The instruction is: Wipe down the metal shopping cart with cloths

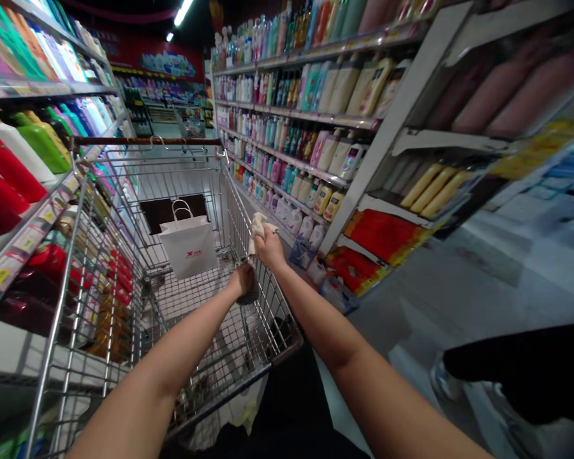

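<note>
Cream cloth point(259, 224), bunched, no clear long axis | lies just ahead of my right hand point(270, 248), those fingers clamped on it, by the side wall of the shopping cart point(124, 143) | left hand point(240, 280) lower, farther off, can't tell its grip from my end tbh

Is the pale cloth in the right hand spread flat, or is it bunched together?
Bunched together: the pale cloth shows as a crumpled lump with uneven folds, gripped in the right hand.
</note>
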### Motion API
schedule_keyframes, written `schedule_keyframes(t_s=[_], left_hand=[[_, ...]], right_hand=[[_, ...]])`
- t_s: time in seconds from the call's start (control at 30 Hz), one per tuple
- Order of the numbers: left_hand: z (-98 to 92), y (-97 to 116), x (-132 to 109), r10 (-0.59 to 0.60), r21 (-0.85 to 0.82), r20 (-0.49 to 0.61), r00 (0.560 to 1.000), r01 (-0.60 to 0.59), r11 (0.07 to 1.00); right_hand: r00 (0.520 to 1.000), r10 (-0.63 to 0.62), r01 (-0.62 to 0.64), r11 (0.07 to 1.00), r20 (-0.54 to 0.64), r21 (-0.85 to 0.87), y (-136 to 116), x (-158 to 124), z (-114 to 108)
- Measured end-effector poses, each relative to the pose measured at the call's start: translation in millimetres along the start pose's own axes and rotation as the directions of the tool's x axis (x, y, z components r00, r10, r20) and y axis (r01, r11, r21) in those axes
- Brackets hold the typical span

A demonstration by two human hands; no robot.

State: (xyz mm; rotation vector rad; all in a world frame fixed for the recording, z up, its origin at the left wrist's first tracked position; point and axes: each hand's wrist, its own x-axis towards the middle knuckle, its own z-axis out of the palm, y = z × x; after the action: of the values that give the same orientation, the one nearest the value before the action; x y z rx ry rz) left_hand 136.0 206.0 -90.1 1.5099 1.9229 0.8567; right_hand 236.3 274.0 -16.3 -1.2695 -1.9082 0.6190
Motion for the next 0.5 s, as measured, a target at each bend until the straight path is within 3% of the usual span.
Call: schedule_keyframes(t_s=[0.13, 0.23, 0.33, 0.5], left_hand=[[-32.5, 6.6, -13.1, 0.091, 0.203, 0.162, 0.983, -0.123, 0.972], [-61.0, 12.3, -40.4, 0.224, 0.265, 0.208, 0.952, -0.276, 0.924], [-85.1, 8.3, -75.6, 0.307, 0.248, 0.216, 0.927, -0.356, 0.901], [-102.6, -20.3, -110.9, 0.379, 0.224, 0.237, 0.895, -0.43, 0.875]], right_hand=[[0.998, 0.012, -0.007, 0.996, -0.066, 0.085, -7.7, -3.7, -5.9], [0.973, 0.023, 0.039, 0.964, -0.229, 0.263, -0.2, -5.6, -45.4], [0.906, 0.14, -0.005, 0.947, -0.4, 0.32, 24.0, -7.5, -139.2], [0.724, 0.24, -0.282, 0.959, -0.646, 0.04, 55.3, -34.5, -359.1]])
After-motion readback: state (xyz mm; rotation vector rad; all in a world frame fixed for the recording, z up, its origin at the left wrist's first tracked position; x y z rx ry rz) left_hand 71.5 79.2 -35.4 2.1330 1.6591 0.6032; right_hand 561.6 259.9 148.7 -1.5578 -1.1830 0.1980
